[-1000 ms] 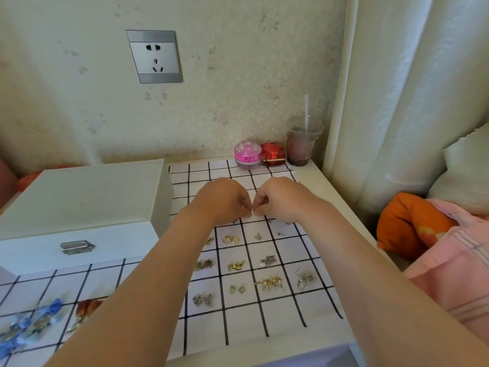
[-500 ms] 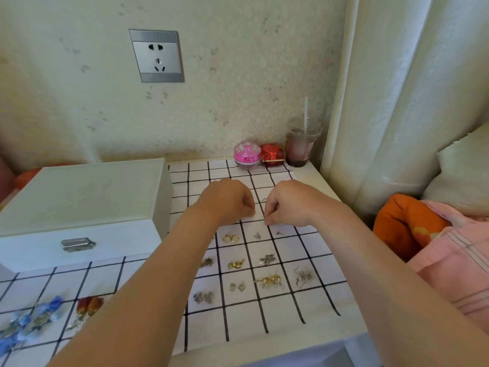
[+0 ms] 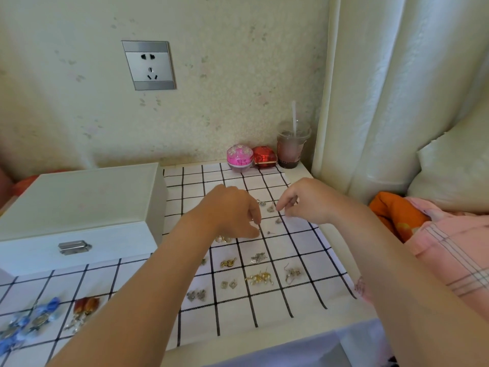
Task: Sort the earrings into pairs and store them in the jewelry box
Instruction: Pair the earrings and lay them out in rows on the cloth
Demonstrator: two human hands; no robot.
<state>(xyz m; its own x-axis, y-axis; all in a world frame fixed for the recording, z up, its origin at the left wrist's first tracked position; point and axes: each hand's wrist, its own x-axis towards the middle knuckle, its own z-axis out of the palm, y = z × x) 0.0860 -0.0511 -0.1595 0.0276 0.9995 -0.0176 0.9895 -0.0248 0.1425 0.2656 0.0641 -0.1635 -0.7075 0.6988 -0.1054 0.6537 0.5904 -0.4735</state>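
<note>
I counted one white jewelry box (image 3: 79, 205), one checked cloth (image 3: 304, 243), one wall socket (image 3: 148, 65), one pink tin (image 3: 239, 157), one red box (image 3: 264, 154) and one lidded cup (image 3: 292, 147) with one straw (image 3: 293, 112); at least seven small earring clusters (image 3: 229, 284) lay in the squares.

A pale table (image 3: 330, 316) carries a white cloth (image 3: 296, 250) with a black grid. On the left stands the closed white jewelry box (image 3: 79, 202). Small earrings (image 3: 259, 278) lie in the cloth's squares, most in twos, and larger blue ones (image 3: 31, 321) lie near left. Along the far edge stand a pink tin (image 3: 239, 157), a red box (image 3: 264, 157) and a lidded cup (image 3: 291, 149).
</note>
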